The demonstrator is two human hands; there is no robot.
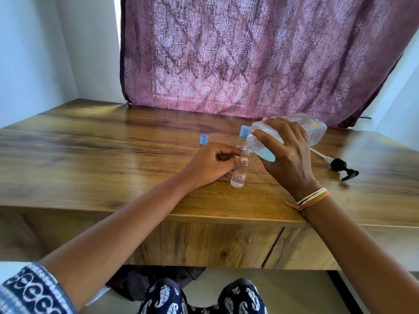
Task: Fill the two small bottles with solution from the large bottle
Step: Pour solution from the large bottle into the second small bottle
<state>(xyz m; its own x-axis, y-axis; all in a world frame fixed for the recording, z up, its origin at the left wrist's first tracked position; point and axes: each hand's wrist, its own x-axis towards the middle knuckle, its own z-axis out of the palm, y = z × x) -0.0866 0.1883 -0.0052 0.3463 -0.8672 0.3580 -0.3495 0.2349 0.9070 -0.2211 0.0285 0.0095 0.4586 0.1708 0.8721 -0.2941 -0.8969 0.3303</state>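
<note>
My right hand [286,152] grips the large clear bottle [314,130], tipped down to the left so its open neck sits over the mouth of a small bottle. That small clear bottle [238,177], labelled 7B, stands upright on the wooden table [113,159] and holds clear liquid. My left hand [213,165] pinches it near the top. Blue liquid pools at the large bottle's shoulder. A second small bottle [241,141] with a blue cap on stands just behind, partly hidden by the large bottle's neck.
A loose blue cap [204,139] sits on the table left of the bottles. The black pump head [342,167] with its white tube lies to the right. A purple patterned curtain [249,53] hangs behind the table. White walls stand on both sides.
</note>
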